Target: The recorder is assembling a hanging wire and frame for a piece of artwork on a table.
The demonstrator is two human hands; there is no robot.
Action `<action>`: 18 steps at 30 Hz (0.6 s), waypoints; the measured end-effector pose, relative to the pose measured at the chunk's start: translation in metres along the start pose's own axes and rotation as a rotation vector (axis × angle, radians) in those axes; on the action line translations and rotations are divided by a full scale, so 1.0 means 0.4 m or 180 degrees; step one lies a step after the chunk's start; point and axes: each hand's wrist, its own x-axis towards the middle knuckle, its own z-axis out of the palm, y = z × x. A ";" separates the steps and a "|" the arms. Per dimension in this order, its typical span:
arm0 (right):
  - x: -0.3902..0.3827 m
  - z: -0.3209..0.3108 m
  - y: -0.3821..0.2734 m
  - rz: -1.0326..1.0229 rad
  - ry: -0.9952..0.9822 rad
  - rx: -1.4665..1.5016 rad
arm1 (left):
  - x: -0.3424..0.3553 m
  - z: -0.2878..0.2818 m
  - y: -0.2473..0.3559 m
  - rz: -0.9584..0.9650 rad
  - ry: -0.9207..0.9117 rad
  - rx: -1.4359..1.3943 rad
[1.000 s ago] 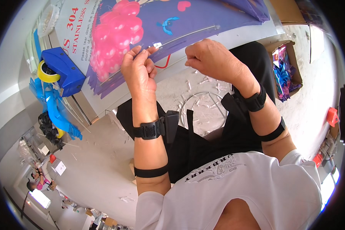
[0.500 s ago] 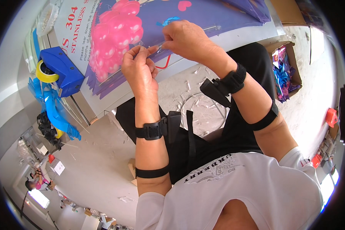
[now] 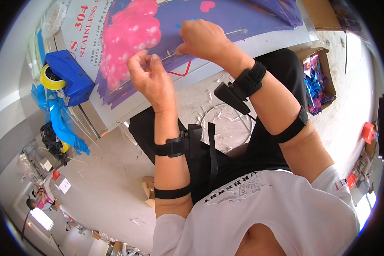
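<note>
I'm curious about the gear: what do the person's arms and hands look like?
The left hand and right hand are ungloved. Each wrist wears a black strap carrying a boxy black unit; a black band sits near each elbow. The white sleeves are short.

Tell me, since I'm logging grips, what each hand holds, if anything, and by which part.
The left hand appears empty, thumb and forefinger apart. The right hand is beside a small white piece; whether it grips anything cannot be told.

White shirt [image 3: 281, 209], black wrist straps [image 3: 175, 147]
</note>
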 end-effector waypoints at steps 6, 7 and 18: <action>0.013 -0.005 -0.011 0.0090 -0.0074 -0.0072 | 0.049 -0.068 0.059 -0.2184 -0.0666 -0.0962; 0.012 -0.003 -0.015 0.0067 0.0028 -0.0063 | 0.053 -0.074 0.055 -0.2177 -0.0659 -0.0961; 0.006 -0.004 -0.017 0.0151 -0.0017 -0.0047 | 0.061 -0.080 0.030 -0.2701 -0.1080 -0.1214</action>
